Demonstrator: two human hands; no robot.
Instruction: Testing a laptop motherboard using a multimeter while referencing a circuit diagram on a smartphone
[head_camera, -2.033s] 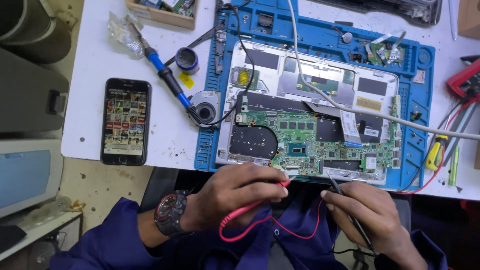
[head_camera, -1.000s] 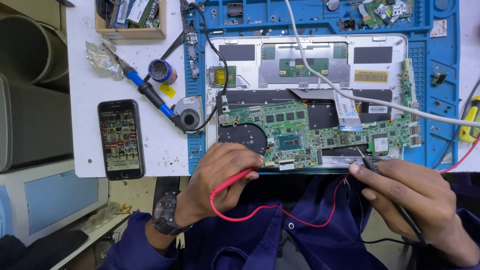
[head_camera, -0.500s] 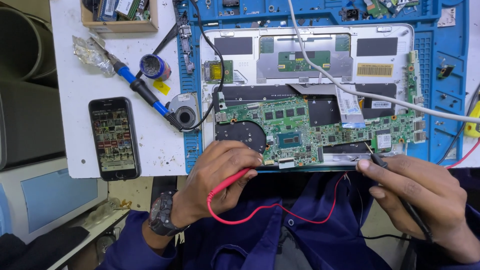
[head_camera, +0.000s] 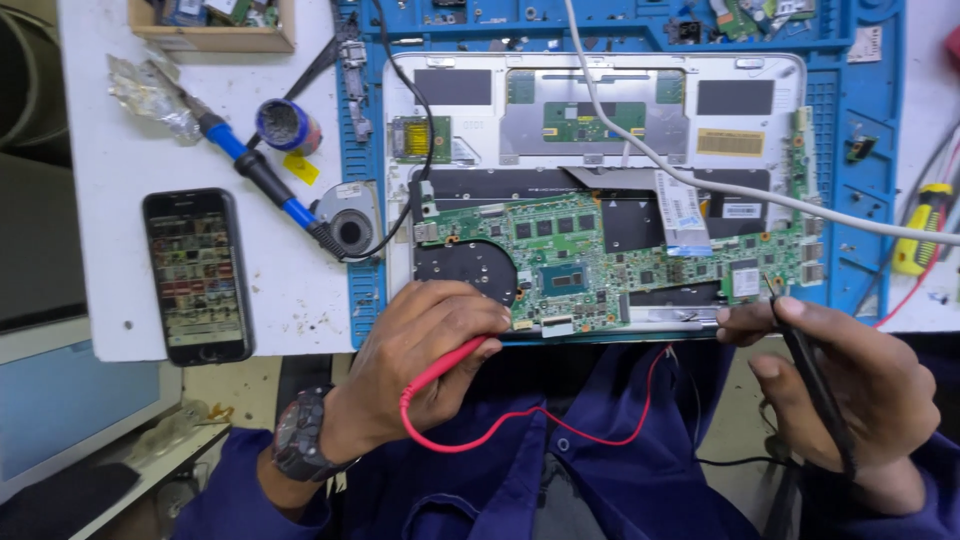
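Head view, looking straight down at the white desk (head_camera: 150, 330).

Left hand (head_camera: 425, 350): fingers closed on a red multimeter probe (head_camera: 450, 365) with a thin red lead (head_camera: 560, 425). The probe tip end is hidden under the fingers at the near edge of the green laptop motherboard (head_camera: 600, 265), just beside the round black fan cut-out. The red lead loops down over the blue work jacket (head_camera: 560, 480). A dark wristwatch (head_camera: 300, 445) sits on this wrist.

Right hand (head_camera: 850, 385): fingers pinched together around a black multimeter probe (head_camera: 805, 370). Its tip meets the right part of the motherboard, near a small white-labelled chip. The probe body runs back under the palm.

The motherboard lies inside an opened silver laptop shell (head_camera: 600, 100), which rests on a blue silicone repair mat (head_camera: 850, 200). A grey cable (head_camera: 700, 180) crosses the shell diagonally from the top to the right edge of the view.

Left of the mat, on the desk:
- black smartphone (head_camera: 197, 275), screen lit, lying flat, well apart from the left hand
- blue-and-black handled soldering iron (head_camera: 260, 180), lying diagonally
- small round open tin (head_camera: 285, 125) just beside the iron
- loose round laptop fan (head_camera: 345, 225) at the mat's left edge
- crumpled clear plastic wrapper (head_camera: 145, 90)
- wooden parts box (head_camera: 210, 25) at the top edge

A yellow-handled tool (head_camera: 920, 230) lies at the far right.
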